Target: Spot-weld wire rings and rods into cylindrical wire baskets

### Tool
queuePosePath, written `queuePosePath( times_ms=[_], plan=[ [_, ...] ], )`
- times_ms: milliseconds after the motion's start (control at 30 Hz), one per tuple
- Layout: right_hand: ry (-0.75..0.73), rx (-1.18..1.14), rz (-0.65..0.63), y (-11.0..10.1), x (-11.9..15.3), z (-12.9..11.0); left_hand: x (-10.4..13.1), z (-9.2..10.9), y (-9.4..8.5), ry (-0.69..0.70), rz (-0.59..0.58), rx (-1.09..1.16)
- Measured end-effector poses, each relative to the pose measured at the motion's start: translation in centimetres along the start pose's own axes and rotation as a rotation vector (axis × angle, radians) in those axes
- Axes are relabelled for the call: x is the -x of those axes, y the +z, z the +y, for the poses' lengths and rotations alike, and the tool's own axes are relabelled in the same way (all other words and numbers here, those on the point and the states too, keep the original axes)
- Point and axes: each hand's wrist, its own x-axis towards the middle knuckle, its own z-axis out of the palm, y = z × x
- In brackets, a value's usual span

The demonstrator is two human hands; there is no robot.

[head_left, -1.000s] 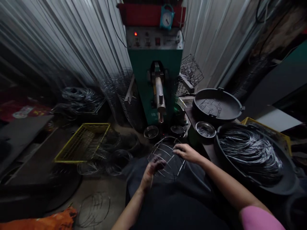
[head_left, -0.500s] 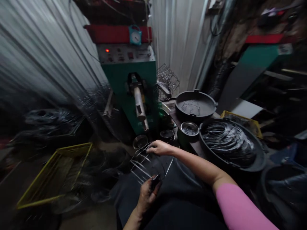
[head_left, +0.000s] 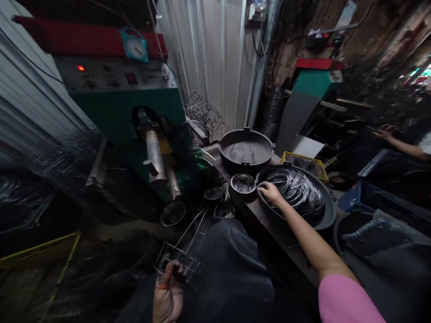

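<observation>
My left hand (head_left: 169, 287), low in the view, is closed around one end of a wire frame (head_left: 191, 256) made of thin metal rods. The frame tilts upward, with a bent wire loop rising from its far side. My right hand (head_left: 270, 193) is stretched out to the left rim of a large black basin (head_left: 328, 220) of wire rings (head_left: 299, 190). Its fingers are bent and pressed together; what they hold, if anything, is too small to make out. Just left of that hand stands a small metal bowl (head_left: 243, 184) holding small thin metal pieces.
Ahead on the left is a green machine (head_left: 101, 112) with a metal arm (head_left: 155, 154). A round black pan (head_left: 247, 134) holds a wire piece. Yellow crates (head_left: 67, 264) stand left and back right, a blue crate (head_left: 350, 197) right. Another person's arm (head_left: 404, 146) shows far right.
My right hand has let go of the wire frame and moved right to the basin's rim. My left hand has moved lower and left with the frame. The view has turned right.
</observation>
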Motion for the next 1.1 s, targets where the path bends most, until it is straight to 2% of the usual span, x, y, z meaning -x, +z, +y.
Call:
queuePosePath(
  times_ms=[67,267,400,600,733,800,867,933,967,1033,1067,1100],
  plan=[
    [-0.002,0.117,-0.048,1.2,-1.9,0.3,0.1,0.0,0.1,-0.004,0.01,-0.002],
    [0.016,0.306,-0.221,7.0,-7.4,-2.1,0.4,-0.1,-0.8,0.0,0.047,-0.052],
    [0.032,0.395,-0.316,9.1,-9.9,-2.5,0.0,-0.3,-1.4,0.058,0.107,-0.078],
    [0.039,0.474,-0.328,9.5,-10.2,-2.8,-0.8,-0.6,-1.5,0.018,0.177,-0.091],
    [0.045,0.49,-0.262,8.2,-9.3,-3.3,-0.4,-0.2,-1.2,-0.006,0.134,-0.058],
    [0.03,0.482,-0.218,7.0,-8.7,-4.3,0.1,0.2,-1.2,-0.021,0.107,-0.041],
    [-0.011,0.468,-0.176,5.5,-7.8,-6.5,0.6,0.6,-1.2,-0.042,0.073,-0.024],
    [-0.123,0.408,-0.128,4.1,-6.1,-10.3,0.9,0.9,-1.1,-0.058,0.033,0.0],
    [-0.213,0.361,-0.097,3.4,-5.1,-12.7,1.1,1.0,-1.0,-0.059,0.012,0.015],
    [-0.566,0.06,0.007,2.5,-3.0,-17.8,1.2,1.0,-0.9,-0.037,-0.018,0.041],
    [-0.696,-0.051,0.029,2.2,-2.0,-20.2,1.2,0.9,-0.8,-0.02,-0.021,0.047],
    [-0.768,-0.115,0.025,2.1,-1.2,-22.4,1.3,0.9,-0.7,0.0,-0.019,0.047]
  ],
)
